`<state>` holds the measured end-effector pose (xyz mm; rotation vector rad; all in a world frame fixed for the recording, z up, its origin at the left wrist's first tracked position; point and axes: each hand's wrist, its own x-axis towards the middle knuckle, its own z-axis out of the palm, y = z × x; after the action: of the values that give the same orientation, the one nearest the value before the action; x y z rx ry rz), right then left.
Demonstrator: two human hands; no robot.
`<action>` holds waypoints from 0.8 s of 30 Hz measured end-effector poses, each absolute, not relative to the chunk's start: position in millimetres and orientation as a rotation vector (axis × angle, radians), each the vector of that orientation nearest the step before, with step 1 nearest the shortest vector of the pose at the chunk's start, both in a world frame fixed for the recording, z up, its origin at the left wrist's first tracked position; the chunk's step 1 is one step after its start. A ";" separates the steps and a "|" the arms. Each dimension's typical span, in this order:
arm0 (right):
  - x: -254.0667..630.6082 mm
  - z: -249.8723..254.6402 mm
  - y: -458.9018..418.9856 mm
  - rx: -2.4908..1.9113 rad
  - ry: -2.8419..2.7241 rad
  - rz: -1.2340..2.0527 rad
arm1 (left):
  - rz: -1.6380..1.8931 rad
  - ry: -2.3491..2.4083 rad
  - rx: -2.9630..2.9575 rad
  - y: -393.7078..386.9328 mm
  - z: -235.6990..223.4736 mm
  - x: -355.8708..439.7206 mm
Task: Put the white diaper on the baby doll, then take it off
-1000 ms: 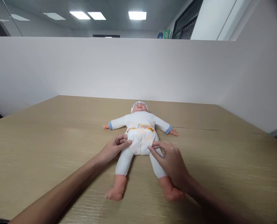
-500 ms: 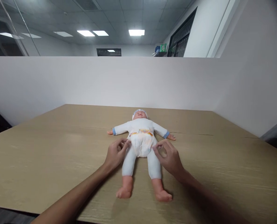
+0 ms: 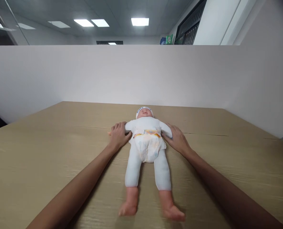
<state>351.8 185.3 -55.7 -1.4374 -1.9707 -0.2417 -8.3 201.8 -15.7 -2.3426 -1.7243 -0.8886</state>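
A baby doll lies on its back, head at the far end and bare feet toward me. It wears a white outfit, a white cap with dark lettering, and a white diaper with an orange-edged, printed waistband around its middle. My left hand is closed over the doll's arm on the left, thumb toward the torso; the doll's small hand shows just past my fingers. On the other side my right hand is wrapped around the other sleeve, its thumb near the diaper's waist. The doll's hand there is hidden under mine.
The doll rests on a wide wood-grain table with a thin seam running across it. A white partition wall stands behind the table and another rises at the right. Beyond the partition, a green package is visible.
Both hands have moved from the diaper's leg sides up to the doll's arms and closed around them. The doll appears slightly larger and nearer, and the camera view has tipped downward.
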 end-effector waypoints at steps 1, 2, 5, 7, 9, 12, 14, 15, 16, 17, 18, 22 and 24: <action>352.8 -57.9 186.0 -1.433 -1.998 -0.223 | -0.850 -1.742 -2.341 205.4 -16.7 -6.5; 353.8 -59.9 185.7 -1.435 -2.015 -0.210 | -0.817 -1.757 -2.339 207.8 -17.7 -5.4; 354.5 -62.1 182.7 -1.489 -1.991 -0.193 | -0.752 -1.782 -2.323 210.2 -19.5 -4.7; 350.5 -58.8 179.8 -1.553 -1.944 -0.180 | -0.702 -1.780 -2.306 209.9 -18.5 -4.7; 342.3 -50.8 175.5 -1.627 -1.892 -0.152 | -0.644 -1.782 -2.299 208.3 -14.8 -3.4; 328.4 -30.6 164.8 -1.751 -1.829 -0.057 | -0.601 -1.826 -2.328 199.6 -2.8 1.9; 324.5 -13.2 153.6 -1.818 -1.792 -0.019 | -0.618 -1.873 -2.346 185.9 11.6 7.1; 325.4 -3.6 146.5 -1.835 -1.767 -0.013 | -0.640 -1.897 -2.359 175.9 21.3 10.1; 328.3 6.3 138.3 -1.838 -1.739 -0.006 | -0.672 -1.920 -2.374 163.4 32.5 13.3; 332.9 16.5 128.8 -1.830 -1.713 0.018 | -0.712 -1.942 -2.392 148.4 45.2 16.6; 338.8 26.8 117.7 -1.812 -1.685 0.068 | -0.759 -1.960 -2.412 130.8 58.7 20.0; 365.5 62.9 58.2 -1.645 -1.623 0.414 | -0.937 -2.052 -2.433 38.1 102.9 32.9; 376.0 73.3 20.3 -1.547 -1.642 0.481 | -1.057 -2.031 -2.444 -17.2 105.1 35.3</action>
<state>376.0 20.3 73.3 -1.5473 -1.6417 0.4812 35.3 -17.2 105.1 -2.4441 -2.0314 -1.0567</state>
